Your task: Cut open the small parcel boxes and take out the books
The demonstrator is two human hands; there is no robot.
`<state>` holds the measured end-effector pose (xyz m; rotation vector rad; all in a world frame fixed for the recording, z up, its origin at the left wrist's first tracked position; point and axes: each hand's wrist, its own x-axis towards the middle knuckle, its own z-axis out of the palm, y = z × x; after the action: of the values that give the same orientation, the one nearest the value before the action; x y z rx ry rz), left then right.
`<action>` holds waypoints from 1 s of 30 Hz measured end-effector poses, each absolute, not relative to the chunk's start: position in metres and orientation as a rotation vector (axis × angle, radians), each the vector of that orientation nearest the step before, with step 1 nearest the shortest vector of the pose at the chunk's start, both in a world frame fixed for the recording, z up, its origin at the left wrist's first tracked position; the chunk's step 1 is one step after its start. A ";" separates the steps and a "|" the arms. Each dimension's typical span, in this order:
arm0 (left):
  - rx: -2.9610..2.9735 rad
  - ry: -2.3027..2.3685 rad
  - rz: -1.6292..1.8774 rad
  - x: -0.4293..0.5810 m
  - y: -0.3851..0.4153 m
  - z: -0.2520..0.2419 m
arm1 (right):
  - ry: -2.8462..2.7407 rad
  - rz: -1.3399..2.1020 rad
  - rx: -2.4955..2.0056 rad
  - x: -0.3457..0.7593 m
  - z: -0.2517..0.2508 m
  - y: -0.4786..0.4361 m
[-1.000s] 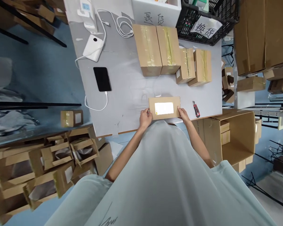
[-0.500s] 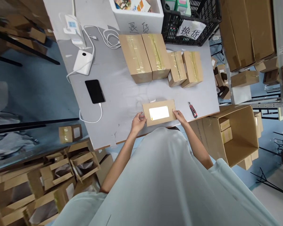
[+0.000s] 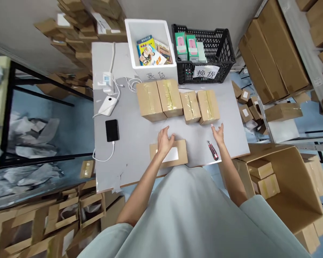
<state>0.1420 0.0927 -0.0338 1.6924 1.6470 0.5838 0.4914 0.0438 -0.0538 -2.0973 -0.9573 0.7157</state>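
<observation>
A flat cardboard box with a white label lies at the table's front edge, close to my body. Over its upper left part is my left hand, fingers apart and holding nothing; whether it touches the box I cannot tell. To the right, my right hand is open, its fingers pointing at the taped boxes. Nearest to it is a small taped carton. Just left of the right wrist lies a red and black box cutter. Another small carton and two larger taped cartons complete the row.
Behind the row stand a white foam box with booklets and a black crate with green boxes. A phone, a power bank and cables lie on the left. A large open carton is at the right.
Both hands have let go of the labelled box. The left hand has moved over its top; the right has gone up and right, past the box cutter. The view has tilted up.
</observation>
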 end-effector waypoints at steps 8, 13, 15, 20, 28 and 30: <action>1.990 1.426 0.402 0.244 0.148 -0.037 | -1.156 0.760 -2.083 0.510 -0.060 0.103; 2.053 1.429 0.357 0.265 0.178 -0.043 | -1.259 0.729 -2.016 0.497 -0.069 0.116; 2.081 1.435 0.362 0.266 0.191 -0.044 | -1.256 0.752 -2.008 0.498 -0.071 0.121; 2.205 1.485 0.293 0.269 0.227 -0.046 | -1.295 0.805 -2.007 0.504 -0.077 0.133; 2.324 1.626 0.150 0.280 0.237 -0.052 | -1.382 0.694 -2.130 0.504 -0.076 0.132; 2.344 1.633 0.151 0.281 0.232 -0.052 | -1.418 0.615 -2.224 0.504 -0.070 0.136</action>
<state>0.2812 0.2320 -0.0525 2.3439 1.6329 0.1506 0.5038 0.1355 -0.0702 -2.2240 -1.4181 0.6154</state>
